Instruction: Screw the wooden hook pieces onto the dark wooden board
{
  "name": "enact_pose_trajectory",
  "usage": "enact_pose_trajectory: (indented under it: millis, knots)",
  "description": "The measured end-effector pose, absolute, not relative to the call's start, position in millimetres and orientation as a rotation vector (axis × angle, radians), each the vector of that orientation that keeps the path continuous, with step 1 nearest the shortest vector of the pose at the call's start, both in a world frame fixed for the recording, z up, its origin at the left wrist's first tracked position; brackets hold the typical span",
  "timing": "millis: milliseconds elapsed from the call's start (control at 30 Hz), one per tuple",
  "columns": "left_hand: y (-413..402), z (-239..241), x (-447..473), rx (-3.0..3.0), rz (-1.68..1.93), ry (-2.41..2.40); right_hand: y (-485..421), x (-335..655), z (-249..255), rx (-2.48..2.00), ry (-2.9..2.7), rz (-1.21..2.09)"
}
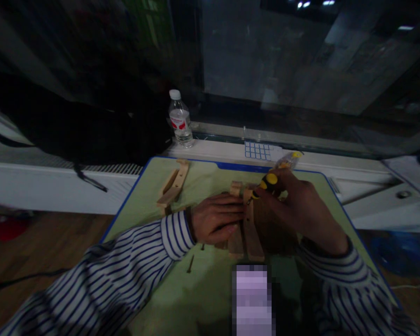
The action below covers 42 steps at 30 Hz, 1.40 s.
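My right hand (297,205) is closed around a short yellow-and-black screwdriver (269,181). The screwdriver tilts down to the left, its lower end close to the top of a long wooden piece (252,233) with small dark holes. My left hand (217,217) lies flat with fingers stretched across the wooden parts, pressing on them beside that piece. A second wooden slat (235,242) runs alongside, partly under my left fingers. A small wooden block end (235,187) shows above those fingers. Below my left wrist a screw (191,264) lies on the board.
A joined wooden frame (175,184) lies on the green, blue-edged tabletop (168,298) at upper left. A phone-like pixelated rectangle (252,298) is at the near edge. Behind stand a water bottle (180,120), a blue-grid sheet (257,150) and a clear plastic bag (287,161) by the window.
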<state>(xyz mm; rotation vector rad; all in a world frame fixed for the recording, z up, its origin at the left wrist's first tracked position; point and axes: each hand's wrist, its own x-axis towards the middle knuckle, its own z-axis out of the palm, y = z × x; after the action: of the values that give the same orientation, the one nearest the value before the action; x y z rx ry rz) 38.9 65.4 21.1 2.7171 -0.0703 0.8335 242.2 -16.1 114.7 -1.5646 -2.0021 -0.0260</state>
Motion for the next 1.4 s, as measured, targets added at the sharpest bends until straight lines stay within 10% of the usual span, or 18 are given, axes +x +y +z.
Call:
enact_pose_trajectory:
  millis: [1400]
  knots:
    - [65.7,22.0,38.2,2.717,0.814,-0.045,-12.6,237.9,106.6,-1.567,-1.924,0.059]
